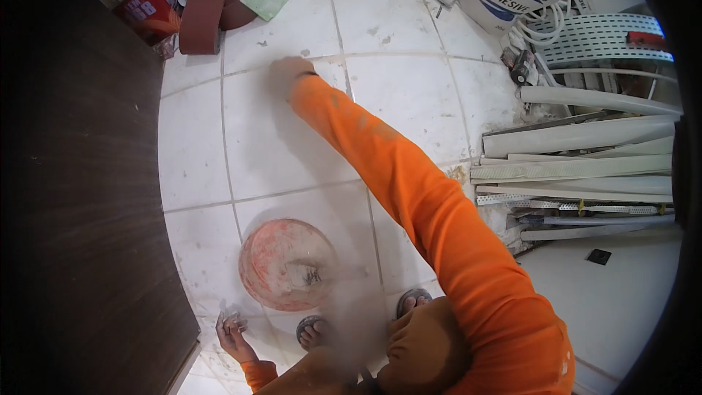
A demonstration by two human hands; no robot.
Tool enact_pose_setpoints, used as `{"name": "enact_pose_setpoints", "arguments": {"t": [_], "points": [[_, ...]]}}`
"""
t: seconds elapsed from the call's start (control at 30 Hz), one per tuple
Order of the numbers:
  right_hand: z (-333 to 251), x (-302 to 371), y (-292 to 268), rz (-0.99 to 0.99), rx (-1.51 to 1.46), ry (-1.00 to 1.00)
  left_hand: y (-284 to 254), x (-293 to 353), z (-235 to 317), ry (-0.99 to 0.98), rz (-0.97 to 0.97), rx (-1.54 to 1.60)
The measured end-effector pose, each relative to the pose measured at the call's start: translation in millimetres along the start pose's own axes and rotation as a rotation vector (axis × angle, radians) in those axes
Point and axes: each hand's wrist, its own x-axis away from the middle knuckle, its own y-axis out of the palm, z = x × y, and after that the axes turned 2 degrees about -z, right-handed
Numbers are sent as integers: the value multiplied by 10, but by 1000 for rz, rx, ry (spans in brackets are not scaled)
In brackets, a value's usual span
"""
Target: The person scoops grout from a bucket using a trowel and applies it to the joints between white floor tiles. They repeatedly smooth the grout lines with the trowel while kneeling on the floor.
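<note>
Head cam: R hand (pixel 290 75) hangs blurred over the tiled floor (pixel 402 95), twd its far edge; can't tell if fingers are open or hold sth. L hand (pixel 237 342), nr floor's near-left corner: fingers half-curled, hold unclear. Round red tub or lid (pixel 267 263) sits on floor, twd near edge.

The right hand (pixel 289 77), blurred, is out ahead over the white tiled floor (pixel 409 88), its orange sleeve (pixel 417 190) crossing the view. The left hand (pixel 234 338), fingers loosely curled, is near a round, white-smeared red object (pixel 270 267). Brown sheets (pixel 199 23) lie at upper left; white strips (pixel 578 168) are stacked at right
</note>
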Motion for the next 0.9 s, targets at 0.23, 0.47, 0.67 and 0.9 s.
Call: {"name": "enact_pose_setpoints", "arguments": {"t": [0.23,0.47,0.67,0.9], "points": [[1253,52,-193,251,-355,-110,-227,-71,19,35,40,-19],[1997,323,-717,344,-65,51,-436,175,-105,-53,138,-66],[1775,363,-231,347,327,-103,-277,129,-106,-31,72,-54],[1793,839,543,278,613,-336,-356,137,-101,-60,86,-127]]}}
